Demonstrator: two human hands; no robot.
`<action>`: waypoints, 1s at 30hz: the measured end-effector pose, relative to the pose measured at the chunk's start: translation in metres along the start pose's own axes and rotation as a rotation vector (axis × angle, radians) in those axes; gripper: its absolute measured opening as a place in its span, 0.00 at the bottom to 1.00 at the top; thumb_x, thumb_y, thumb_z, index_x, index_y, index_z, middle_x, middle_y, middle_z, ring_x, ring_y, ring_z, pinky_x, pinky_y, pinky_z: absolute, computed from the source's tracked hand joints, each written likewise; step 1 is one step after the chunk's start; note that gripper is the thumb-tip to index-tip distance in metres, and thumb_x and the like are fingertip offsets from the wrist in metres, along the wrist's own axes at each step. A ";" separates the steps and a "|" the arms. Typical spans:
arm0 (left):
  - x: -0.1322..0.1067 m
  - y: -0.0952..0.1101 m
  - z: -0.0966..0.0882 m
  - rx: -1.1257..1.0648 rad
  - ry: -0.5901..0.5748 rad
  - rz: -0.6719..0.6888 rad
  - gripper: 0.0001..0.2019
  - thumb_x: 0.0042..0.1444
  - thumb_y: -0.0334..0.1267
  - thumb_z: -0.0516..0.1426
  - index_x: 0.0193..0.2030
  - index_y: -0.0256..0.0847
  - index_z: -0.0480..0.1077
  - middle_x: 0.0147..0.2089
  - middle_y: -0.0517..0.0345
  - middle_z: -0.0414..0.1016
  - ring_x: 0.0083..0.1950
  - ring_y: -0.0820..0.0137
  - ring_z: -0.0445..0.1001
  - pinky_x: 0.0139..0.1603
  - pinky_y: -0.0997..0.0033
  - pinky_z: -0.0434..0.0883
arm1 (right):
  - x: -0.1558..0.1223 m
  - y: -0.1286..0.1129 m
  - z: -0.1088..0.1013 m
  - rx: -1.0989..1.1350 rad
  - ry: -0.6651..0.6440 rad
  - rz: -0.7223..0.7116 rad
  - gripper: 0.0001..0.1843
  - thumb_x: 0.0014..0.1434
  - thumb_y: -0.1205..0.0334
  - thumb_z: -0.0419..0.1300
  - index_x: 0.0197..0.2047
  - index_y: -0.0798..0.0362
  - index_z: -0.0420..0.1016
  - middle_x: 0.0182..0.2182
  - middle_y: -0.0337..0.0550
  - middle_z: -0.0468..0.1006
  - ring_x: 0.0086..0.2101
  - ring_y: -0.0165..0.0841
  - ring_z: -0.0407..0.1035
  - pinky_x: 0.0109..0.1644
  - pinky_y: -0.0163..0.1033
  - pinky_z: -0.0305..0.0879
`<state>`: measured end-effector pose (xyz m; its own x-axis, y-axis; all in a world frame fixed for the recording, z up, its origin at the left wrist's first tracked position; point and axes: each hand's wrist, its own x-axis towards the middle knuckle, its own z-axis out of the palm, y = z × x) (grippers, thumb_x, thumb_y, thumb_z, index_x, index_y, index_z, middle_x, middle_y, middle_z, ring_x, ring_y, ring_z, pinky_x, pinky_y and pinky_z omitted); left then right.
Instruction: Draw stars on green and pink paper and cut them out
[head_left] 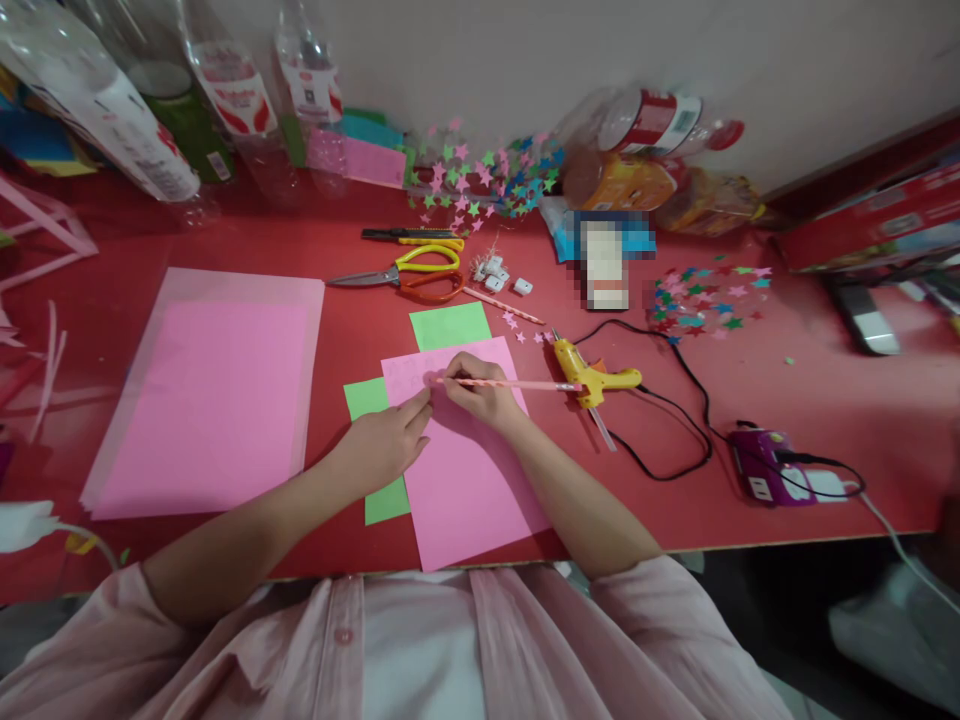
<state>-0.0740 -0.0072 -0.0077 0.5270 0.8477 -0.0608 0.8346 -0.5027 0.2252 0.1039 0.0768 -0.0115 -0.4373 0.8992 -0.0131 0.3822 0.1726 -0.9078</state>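
Note:
My right hand (pixel 484 393) is closed on a pink pencil (pixel 525 385), its tip down near the upper left part of a pink sheet of paper (pixel 480 490). Faint small marks show along the top of that sheet. Stretched fingers of my left hand (pixel 386 440) lie flat on the sheet's left edge, close to the pencil tip. Beneath the pink sheet, pieces of green paper (pixel 450 325) stick out at the top and on the left side.
A stack of pink paper (pixel 217 390) lies left. Behind are scissors (pixel 427 265), a box cutter (pixel 412 236) and colourful paper stars (pixel 480 175). A yellow glue gun (pixel 600 378) with a black cord and a purple power adapter (pixel 769 465) sit right. Plastic bottles (pixel 232 95) line the wall.

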 end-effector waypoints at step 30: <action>0.001 -0.003 -0.002 -0.012 -0.002 -0.001 0.19 0.65 0.37 0.45 0.60 0.34 0.63 0.66 0.48 0.61 0.46 0.65 0.77 0.39 0.67 0.75 | 0.000 0.005 0.003 -0.107 0.105 -0.035 0.07 0.50 0.62 0.53 0.24 0.51 0.59 0.19 0.33 0.64 0.21 0.25 0.54 0.25 0.32 0.50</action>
<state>-0.0769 -0.0046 -0.0061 0.5266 0.8478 -0.0629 0.8331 -0.4998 0.2370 0.1034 0.0766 -0.0177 -0.3666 0.9280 0.0666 0.4556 0.2414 -0.8568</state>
